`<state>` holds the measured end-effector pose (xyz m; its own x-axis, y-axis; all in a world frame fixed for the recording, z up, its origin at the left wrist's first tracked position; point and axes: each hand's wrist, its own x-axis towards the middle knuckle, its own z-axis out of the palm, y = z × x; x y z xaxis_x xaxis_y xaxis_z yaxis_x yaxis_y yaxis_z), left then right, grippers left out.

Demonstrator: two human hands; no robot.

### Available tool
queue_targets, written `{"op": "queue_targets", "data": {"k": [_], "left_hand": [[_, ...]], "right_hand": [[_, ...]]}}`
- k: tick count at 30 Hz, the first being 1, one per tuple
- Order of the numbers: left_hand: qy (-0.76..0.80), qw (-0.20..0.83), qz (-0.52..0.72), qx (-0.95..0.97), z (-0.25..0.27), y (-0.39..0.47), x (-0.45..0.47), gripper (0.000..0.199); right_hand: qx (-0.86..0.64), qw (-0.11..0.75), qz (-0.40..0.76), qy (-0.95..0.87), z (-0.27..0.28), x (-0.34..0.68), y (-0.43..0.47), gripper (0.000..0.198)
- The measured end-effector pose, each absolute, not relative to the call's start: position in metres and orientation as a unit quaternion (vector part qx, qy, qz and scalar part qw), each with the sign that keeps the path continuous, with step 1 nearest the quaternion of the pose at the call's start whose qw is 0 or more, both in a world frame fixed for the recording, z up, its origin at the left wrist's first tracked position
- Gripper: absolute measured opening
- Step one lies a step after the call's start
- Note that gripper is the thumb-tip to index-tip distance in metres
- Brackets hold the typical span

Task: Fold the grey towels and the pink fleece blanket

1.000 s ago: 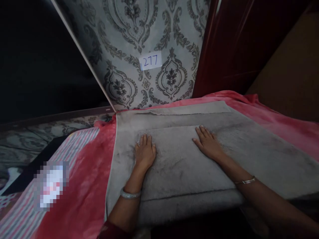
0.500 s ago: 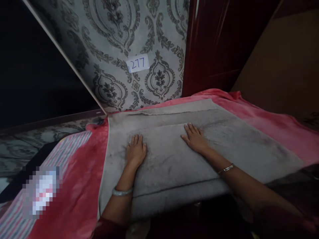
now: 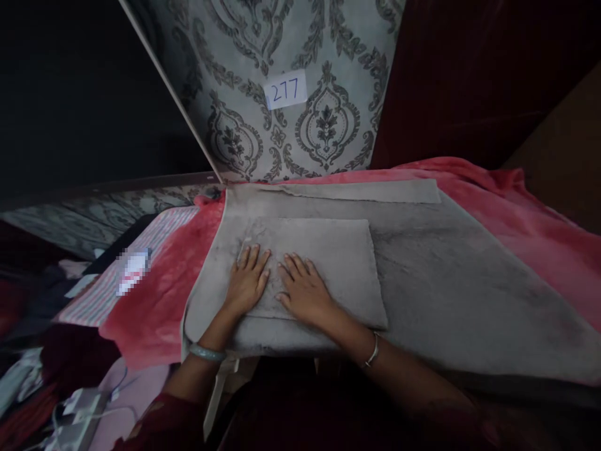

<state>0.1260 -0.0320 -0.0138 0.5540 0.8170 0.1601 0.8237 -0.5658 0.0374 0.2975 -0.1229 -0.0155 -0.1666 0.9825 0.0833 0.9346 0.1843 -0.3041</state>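
1. Your right hand (image 3: 305,291) has moved in to three o'clock of your left hand (image 3: 245,280).
2. Both lie flat, fingers apart, gripping nothing.
3. The rectangular grey fabric panel (image 3: 340,250) lies beneath, its three-o'clock edge now uncovered.

a damask-patterned wall (image 3: 277,153) is rising at the back, and a white card (image 3: 286,89) bearing a handwritten "277" is hanging flat on it. a large dark panel (image 3: 89,94) is standing at the left, and a dark red panel (image 3: 451,81) is filling the right. a red blanket (image 3: 154,288) is spreading out on both sides. beside its left part, a striped cloth (image 3: 171,220) is lying under a pixelated object (image 3: 134,270). at bottom left, a pale block (image 3: 82,416) with cables is resting near a pink surface (image 3: 145,379).
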Motion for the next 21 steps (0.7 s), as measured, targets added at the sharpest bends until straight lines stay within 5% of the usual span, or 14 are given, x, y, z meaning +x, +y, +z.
{"op": "queue_targets", "data": {"k": [21], "left_hand": [[-0.465, -0.016, -0.133, -0.875, -0.020, -0.026, 0.125, 0.057]], "right_hand": [[-0.809, 0.179, -0.035, -0.559, -0.078, 0.422, -0.236, 0.069]]}}
